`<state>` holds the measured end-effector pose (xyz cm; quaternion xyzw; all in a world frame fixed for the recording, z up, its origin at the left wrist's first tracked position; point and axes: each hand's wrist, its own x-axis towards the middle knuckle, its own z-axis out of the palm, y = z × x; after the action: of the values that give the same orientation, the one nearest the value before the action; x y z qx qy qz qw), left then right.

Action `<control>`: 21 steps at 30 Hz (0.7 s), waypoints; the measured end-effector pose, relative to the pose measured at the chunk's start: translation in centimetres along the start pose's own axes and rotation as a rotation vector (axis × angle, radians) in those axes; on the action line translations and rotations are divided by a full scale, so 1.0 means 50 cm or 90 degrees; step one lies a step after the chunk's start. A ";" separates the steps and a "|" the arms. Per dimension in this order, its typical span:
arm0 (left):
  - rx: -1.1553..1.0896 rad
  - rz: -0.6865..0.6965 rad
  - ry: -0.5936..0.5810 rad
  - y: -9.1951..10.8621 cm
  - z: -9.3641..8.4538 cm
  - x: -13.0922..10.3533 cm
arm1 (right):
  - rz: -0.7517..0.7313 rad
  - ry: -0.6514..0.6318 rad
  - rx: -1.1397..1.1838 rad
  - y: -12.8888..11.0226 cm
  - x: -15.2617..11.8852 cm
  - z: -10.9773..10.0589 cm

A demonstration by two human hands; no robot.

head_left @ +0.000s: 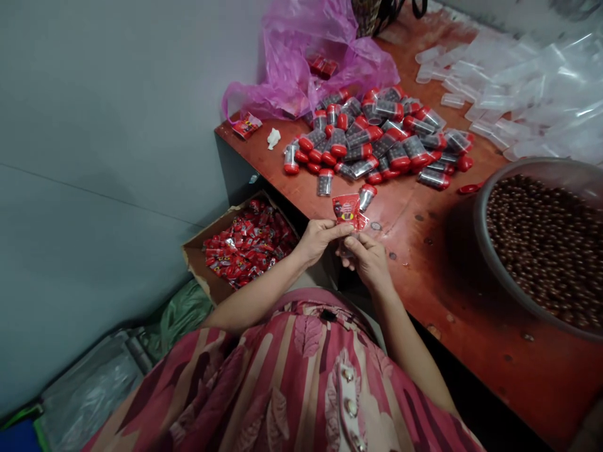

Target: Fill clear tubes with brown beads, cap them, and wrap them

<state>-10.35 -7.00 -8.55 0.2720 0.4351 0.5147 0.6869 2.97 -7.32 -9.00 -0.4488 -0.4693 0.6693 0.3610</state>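
Left of the hands, a cardboard box (201,267) is holding a heap of small red packets (252,245). Beyond the left hand (320,240), a purple plastic bag (287,69) is lying crumpled on the bench (419,270). The left hand is pinching a printed red packet (345,210) by its lower part. Straight beyond both hands, red-capped containers (377,135) are lying piled. Just beside the left hand, the right hand (370,254) is grasping a greyish item (347,250), perhaps a container, mostly hidden by fingers. Right of the hands, a tub (480,220) of brown balls (546,245) is standing.
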 end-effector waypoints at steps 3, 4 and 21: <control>-0.048 0.032 0.097 0.000 -0.007 0.009 | -0.037 0.082 -0.009 0.002 -0.004 0.006; -0.066 0.041 0.130 0.000 -0.009 0.011 | -0.044 0.102 0.007 0.004 -0.006 0.008; -0.197 0.021 0.130 -0.014 -0.006 -0.019 | -0.148 0.240 -0.034 0.038 -0.036 0.041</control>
<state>-10.35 -8.16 -8.96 0.1166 0.4134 0.6119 0.6642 1.55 -10.14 -10.03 -0.5185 -0.4593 0.5148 0.5052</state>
